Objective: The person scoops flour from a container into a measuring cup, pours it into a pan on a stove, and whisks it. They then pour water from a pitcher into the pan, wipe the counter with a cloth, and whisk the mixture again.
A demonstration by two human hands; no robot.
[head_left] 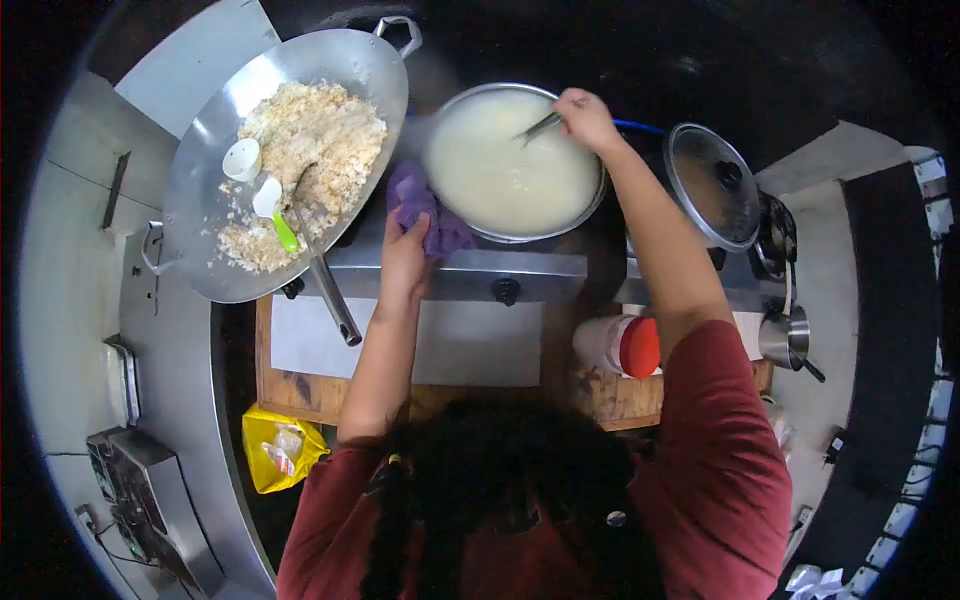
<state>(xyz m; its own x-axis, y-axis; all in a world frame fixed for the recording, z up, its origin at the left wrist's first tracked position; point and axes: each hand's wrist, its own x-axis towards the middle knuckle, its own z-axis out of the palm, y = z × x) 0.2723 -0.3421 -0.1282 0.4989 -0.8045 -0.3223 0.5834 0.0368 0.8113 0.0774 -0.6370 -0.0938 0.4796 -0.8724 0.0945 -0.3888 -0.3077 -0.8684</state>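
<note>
My right hand (585, 115) is closed round the handle of a dark utensil (542, 127), whose lower end reaches into the pale, cloudy liquid of a large round pot (518, 239). At the pot's left edge, my left hand (405, 258) grips a purple cloth (450, 232) that lies against the rim. Left of it, a wide metal wok (205, 265) holds cooked rice (310, 140), a small white cup (241, 160), a white and green spatula (284, 232) and a long metal ladle (332, 293).
A glass-lidded pan (712, 190) stands right of the pot. Below the stove front (460, 275) are a red-lidded jar (638, 347) and a yellow bag (262, 470). A small metal pot (783, 337) is at the right, an appliance (165, 500) at the lower left.
</note>
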